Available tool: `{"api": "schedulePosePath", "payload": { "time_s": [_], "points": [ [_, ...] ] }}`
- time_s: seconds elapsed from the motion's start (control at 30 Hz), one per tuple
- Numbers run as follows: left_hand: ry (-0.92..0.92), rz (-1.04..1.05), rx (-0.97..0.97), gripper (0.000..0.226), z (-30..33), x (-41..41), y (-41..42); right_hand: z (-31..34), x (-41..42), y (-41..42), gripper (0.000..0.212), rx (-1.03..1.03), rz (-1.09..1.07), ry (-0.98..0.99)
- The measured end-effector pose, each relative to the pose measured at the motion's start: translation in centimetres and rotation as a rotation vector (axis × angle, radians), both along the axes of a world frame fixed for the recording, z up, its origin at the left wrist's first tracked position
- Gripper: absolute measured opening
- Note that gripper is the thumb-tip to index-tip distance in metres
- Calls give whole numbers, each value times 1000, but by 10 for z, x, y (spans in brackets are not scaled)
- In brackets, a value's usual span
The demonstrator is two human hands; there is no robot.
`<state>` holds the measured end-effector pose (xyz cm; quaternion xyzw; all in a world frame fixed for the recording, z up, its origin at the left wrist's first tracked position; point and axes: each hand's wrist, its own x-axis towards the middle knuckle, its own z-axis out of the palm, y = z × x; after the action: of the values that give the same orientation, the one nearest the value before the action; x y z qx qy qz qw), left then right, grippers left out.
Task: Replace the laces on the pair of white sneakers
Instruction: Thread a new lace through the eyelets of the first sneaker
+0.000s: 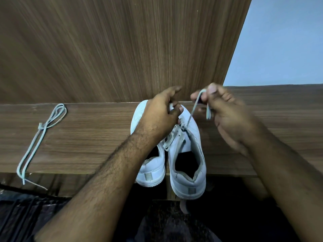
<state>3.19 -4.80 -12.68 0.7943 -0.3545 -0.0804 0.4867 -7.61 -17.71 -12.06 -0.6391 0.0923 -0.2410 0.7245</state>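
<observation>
Well left of both hands a loose lace [39, 135] lies on the shelf [90, 137]. The left hand [161, 113] pinches lace at the right sneaker [187, 151]; the right hand [225, 110], just beside, pinches the lace end [196, 102]. Lacing looks midway; the left sneaker [150, 165] remains uncertain.

We cannot see the left sneaker's [150, 170] toe and laces under the left hand [160, 113]; the right hand [227, 116] is blurred.
</observation>
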Motion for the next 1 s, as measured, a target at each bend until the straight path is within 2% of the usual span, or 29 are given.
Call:
{"api": "schedulePosePath", "payload": {
  "time_s": [0.07,0.1,0.13,0.2,0.23,0.27,0.33,0.37,0.43,0.53,0.6,0.67,0.7,0.73,0.77,0.8,0.83,0.87,0.93,1.0],
  "points": [
    [21,-7,-16,53,0,0,1,9,-2,0,31,201,-6,-59],
    [37,-10,-23,52,0,0,2,8,-2,-2,33,159,-71,-13],
    [51,-8,-27,51,0,0,2,4,-1,-6,33,-11,-162,72],
    [61,-6,-26,45,-2,2,1,-11,-1,-15,26,-608,-315,301],
    [68,-13,-29,42,-2,3,0,-18,-1,-17,21,-855,-292,427],
    [81,-25,-39,39,-3,3,-1,-23,-1,-17,20,-981,-202,558],
    [113,-57,-67,37,-4,4,-3,-31,1,-15,27,-1032,0,738],
    [124,-73,-76,37,-5,4,-3,-31,1,-12,29,-1033,36,764],
    [156,-109,-98,40,-4,3,-3,-27,2,-9,27,-917,-9,668],
    [164,-150,-115,40,0,0,-2,-12,2,0,25,-328,-55,301],
    [68,-143,-57,41,1,1,-1,-1,2,1,28,20,-12,103],
    [-53,-128,29,43,0,2,2,1,2,-1,27,156,-32,90],
    [-111,-131,72,44,0,3,2,-4,2,-3,26,62,-95,156],
    [-163,-140,120,45,0,3,3,-9,2,-6,23,-171,-172,246],
    [-207,-154,174,46,-1,4,4,-16,2,-10,18,-492,-233,341],
    [-244,-169,231,47,-1,6,4,-21,1,-13,13,-787,-237,429],
    [-273,-182,289,48,-2,9,4,-25,1,-13,12,-983,-194,518],
    [-295,-188,340,48,-2,12,5,-26,1,-11,12,-1054,-124,617],
    [-337,-176,407,47,-6,16,5,-27,2,-8,18,-1023,11,766],
    [-375,-151,440,47,-11,18,4,-28,3,-8,23,-972,36,759]
  ]
}}
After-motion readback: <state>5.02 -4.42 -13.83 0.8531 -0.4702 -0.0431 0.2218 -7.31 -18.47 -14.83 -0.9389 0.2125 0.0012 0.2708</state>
